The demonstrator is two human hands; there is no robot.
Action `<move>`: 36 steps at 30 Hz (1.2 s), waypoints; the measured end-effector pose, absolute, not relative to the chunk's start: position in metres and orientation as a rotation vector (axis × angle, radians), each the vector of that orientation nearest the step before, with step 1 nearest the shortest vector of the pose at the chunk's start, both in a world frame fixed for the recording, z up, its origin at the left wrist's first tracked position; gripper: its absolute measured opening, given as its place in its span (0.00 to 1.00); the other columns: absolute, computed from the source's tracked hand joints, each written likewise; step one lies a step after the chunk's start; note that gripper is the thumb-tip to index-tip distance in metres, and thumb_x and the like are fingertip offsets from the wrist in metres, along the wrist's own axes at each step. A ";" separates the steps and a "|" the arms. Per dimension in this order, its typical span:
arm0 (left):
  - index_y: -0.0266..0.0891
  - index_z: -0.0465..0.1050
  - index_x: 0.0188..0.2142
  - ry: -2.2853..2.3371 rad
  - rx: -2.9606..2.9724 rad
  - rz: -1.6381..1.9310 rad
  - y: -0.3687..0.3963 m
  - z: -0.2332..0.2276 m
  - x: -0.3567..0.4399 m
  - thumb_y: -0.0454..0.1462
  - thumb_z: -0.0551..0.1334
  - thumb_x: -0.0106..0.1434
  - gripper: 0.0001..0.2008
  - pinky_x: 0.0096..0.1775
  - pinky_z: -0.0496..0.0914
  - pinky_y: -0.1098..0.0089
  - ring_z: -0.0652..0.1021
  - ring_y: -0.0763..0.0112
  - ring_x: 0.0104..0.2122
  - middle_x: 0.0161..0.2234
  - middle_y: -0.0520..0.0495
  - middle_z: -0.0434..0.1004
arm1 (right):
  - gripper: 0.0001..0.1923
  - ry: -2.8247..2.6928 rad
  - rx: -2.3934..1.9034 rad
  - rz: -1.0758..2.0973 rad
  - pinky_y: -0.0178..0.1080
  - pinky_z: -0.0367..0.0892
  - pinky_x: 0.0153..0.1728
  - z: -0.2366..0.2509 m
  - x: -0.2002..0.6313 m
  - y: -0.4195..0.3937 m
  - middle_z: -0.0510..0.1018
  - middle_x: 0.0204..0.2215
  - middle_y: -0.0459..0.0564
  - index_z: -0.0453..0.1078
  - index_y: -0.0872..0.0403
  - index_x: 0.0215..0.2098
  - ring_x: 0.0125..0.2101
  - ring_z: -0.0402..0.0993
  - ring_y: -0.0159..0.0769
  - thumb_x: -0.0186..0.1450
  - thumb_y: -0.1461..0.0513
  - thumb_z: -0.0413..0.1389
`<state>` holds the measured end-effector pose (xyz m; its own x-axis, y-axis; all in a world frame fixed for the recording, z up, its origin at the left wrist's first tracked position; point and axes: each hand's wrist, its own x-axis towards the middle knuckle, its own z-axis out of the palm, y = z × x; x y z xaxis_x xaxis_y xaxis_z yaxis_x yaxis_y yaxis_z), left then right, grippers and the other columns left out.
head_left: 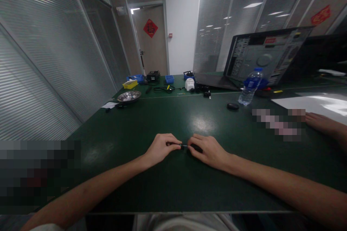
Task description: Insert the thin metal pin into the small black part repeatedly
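My left hand point(162, 147) is closed, thumb and fingers pinching a small dark piece point(182, 147) just above the green table point(130, 184). Facing it, my right hand point(210, 150) curls round a black thing point(198, 148) that mostly hides under the fingers. A thin light-coloured shaft point(185, 146) bridges the narrow gap between my fingertips. It looks like part of what the right hand holds, perhaps a small screwdriver, but the kind is too small to make out. Both forearms come in low across the table.
A metal bowl point(129, 96) with small parts stands at the back left. Blue trays point(169, 79), a cable point(164, 89) and a white device point(189, 84) line the back. To the right are a water bottle point(249, 87), a black mouse-like object point(232, 106) and another person's hand point(318, 121).
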<state>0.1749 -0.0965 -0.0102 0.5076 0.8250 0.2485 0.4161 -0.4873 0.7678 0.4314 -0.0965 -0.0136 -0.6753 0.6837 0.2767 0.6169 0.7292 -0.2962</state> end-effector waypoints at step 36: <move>0.38 0.83 0.40 1.036 2.098 0.854 -0.090 -0.006 0.180 0.41 0.64 0.69 0.10 0.41 0.71 0.69 0.79 0.67 0.38 0.39 0.45 0.81 | 0.09 -2.682 -0.933 0.140 0.34 0.60 0.31 -0.013 0.427 -0.099 0.74 0.40 0.49 0.70 0.52 0.47 0.32 0.71 0.32 0.75 0.59 0.49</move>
<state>0.1803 -0.0897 -0.0062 0.4783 0.8368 0.2665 0.4214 -0.4849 0.7663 0.4271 -0.0994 -0.0126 -0.7453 0.6197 0.2458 0.5907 0.7848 -0.1876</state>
